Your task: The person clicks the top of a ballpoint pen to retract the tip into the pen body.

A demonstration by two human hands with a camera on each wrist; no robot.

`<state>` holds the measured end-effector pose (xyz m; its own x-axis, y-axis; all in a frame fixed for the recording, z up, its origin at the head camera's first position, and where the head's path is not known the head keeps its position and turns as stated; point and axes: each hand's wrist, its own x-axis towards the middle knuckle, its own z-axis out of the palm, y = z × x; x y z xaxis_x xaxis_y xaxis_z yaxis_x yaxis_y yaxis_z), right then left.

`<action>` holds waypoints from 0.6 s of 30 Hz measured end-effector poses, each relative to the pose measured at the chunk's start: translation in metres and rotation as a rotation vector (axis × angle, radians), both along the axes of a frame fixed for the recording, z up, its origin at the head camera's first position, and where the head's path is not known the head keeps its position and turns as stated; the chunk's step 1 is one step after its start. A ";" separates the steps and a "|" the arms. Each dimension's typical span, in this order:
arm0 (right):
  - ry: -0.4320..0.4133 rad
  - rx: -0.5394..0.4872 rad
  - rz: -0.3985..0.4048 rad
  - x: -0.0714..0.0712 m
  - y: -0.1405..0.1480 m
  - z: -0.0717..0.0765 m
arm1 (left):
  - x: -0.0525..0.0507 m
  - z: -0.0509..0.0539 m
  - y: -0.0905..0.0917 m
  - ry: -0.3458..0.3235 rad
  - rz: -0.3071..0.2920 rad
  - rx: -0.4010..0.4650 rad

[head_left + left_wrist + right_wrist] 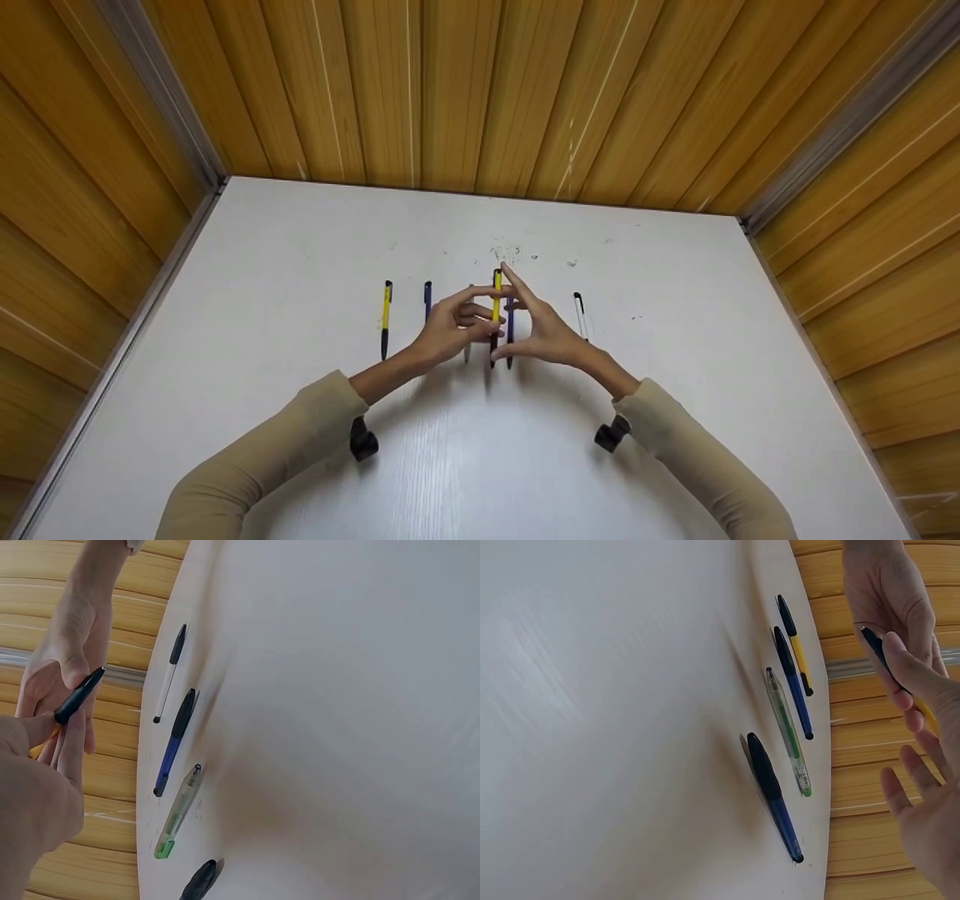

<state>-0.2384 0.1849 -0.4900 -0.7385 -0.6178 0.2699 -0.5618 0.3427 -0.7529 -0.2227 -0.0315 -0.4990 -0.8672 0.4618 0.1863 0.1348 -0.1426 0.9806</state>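
My left hand (454, 326) pinches a yellow pen (496, 304) with a black lower part between thumb and fingers, above the table. In the left wrist view, this hand (37, 787) grips the pen by its black part (77, 697). My right hand (553, 334) is at the pen's right, fingers spread and thumb near the lower end. In the right wrist view, the right thumb lies by the black part (881, 652), and other fingers of that hand (922, 817) extend apart from it. A blue pen (511, 330) lies below, between the hands.
On the white table (450, 480) lie a yellow-black pen (386, 319) at left, a blue pen (428, 294), a clear pen with green (786, 727) partly behind the left hand in the head view, and a white pen (580, 313) at right. Wood-patterned walls (450, 90) surround the table.
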 end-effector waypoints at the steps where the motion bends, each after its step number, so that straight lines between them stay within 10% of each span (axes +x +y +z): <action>1: -0.005 0.001 0.008 -0.001 0.001 0.000 | -0.001 0.000 0.000 0.002 -0.004 -0.005; 18: -0.048 0.023 0.012 -0.003 0.004 -0.001 | -0.003 0.001 0.001 0.013 0.012 -0.042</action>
